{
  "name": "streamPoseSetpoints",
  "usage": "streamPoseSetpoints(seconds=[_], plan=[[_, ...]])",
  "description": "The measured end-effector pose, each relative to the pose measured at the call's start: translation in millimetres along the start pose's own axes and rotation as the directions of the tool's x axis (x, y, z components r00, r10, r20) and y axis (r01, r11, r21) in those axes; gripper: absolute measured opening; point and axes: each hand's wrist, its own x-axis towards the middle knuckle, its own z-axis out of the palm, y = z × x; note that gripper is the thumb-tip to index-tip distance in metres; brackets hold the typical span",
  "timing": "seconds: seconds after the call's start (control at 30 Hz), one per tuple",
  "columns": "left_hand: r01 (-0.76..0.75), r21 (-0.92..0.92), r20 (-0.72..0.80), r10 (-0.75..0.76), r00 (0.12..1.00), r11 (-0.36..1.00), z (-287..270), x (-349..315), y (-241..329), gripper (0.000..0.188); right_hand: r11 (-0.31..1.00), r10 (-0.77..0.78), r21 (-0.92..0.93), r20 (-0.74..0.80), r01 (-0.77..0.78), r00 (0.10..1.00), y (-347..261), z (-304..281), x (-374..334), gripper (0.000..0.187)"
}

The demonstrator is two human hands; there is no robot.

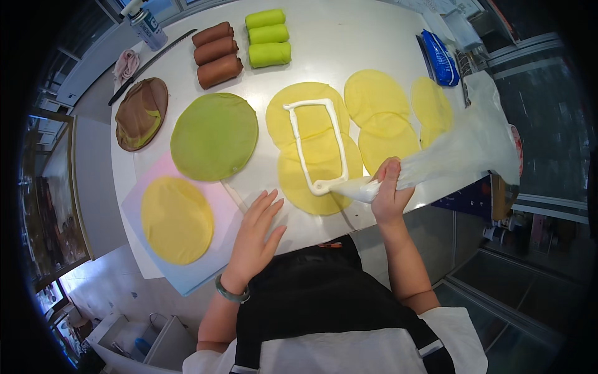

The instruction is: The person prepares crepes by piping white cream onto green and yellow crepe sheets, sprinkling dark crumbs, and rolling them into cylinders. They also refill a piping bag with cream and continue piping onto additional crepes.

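My right hand (392, 192) is wrapped round a clear piping bag (448, 153) filled with white cream. The bag's tip touches the lower edge of two overlapping yellow crepes (293, 165). A piped line of white cream (341, 140) forms a rectangle across both crepes, with its ends meeting near the tip. Left of them, my left hand (256, 230) hovers at the table's front edge, fingers stretched out and holding nothing. Beyond it lie a green crepe stack (215, 137) and a yellow crepe stack (177, 219) on a pink and blue sheet (227, 209).
More yellow crepes (377, 96) lie to the right. Brown rolls (215, 53) and green rolls (269, 34) sit at the back. A brown crepe stack (142, 115), a long knife (152, 65), a pink cloth (126, 65) and a spray can (148, 28) are far left. A blue packet (440, 59) stands far right.
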Motion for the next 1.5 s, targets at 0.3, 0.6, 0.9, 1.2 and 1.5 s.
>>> streamPoseSetpoints(seconds=[0.3,0.6,0.9,1.2,1.5], plan=[[-0.192,-0.470,0.060,0.248,0.967,0.861,-54.0,127.5,121.4,0.024,0.931,-0.086,-0.236,0.599,0.278,0.796,-78.2,41.5,-0.9,0.023],[-0.132,-0.529,0.235,0.294,0.926,0.839,-107.4,169.3,182.0,0.066,0.936,-0.092,0.261,0.828,-0.236,0.552,-102.4,49.0,40.4,0.040],[-0.361,-0.213,-0.128,0.340,0.932,0.908,-119.4,155.5,123.6,0.061,0.906,0.132,0.410,-0.041,-0.104,0.990,-1.8,64.6,80.7,0.052],[-0.115,-0.516,-0.199,0.012,0.980,0.849,-113.8,91.3,55.4,0.061,0.975,-0.084,0.174,-0.289,0.139,0.954,72.4,114.1,77.5,0.055],[-0.013,-0.528,-0.132,-0.067,0.989,0.849,-100.6,66.9,36.6,0.056,0.983,-0.063,0.135,-0.383,0.123,0.922,61.8,92.3,67.8,0.053]])
